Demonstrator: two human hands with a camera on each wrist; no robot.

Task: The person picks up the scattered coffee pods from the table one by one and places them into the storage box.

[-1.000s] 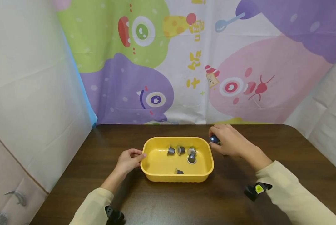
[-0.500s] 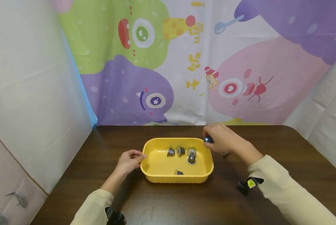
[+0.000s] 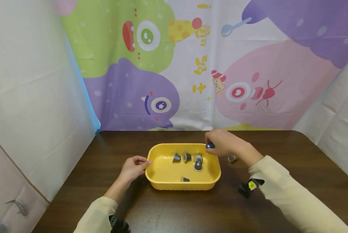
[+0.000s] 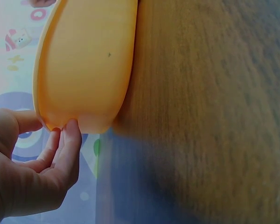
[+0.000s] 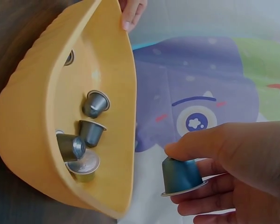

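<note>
A blue coffee capsule (image 3: 210,145) is pinched between the thumb and fingers of my right hand (image 3: 224,143), over the back right corner of a yellow plastic basin (image 3: 182,185). In the right wrist view the held capsule (image 5: 181,176) has its wide foil rim downward. My left hand (image 3: 134,168) grips the basin's left rim, thumb on top and fingers against the outer wall. Inside the basin lie several grey capsules (image 3: 177,157), most toward the right and back, and one capsule (image 3: 185,179) by the front wall, partly hidden.
One more capsule (image 3: 232,158) lies on the dark wooden table (image 3: 174,210), right of the basin and below my right wrist. Behind the table hangs a cloth (image 3: 162,77) with cartoon monsters. Pale cloth hangs at both sides.
My right hand has moved left with the blue capsule, from beside the basin to above its back right corner. The capsule on the table has come into view. My left hand stays put.
</note>
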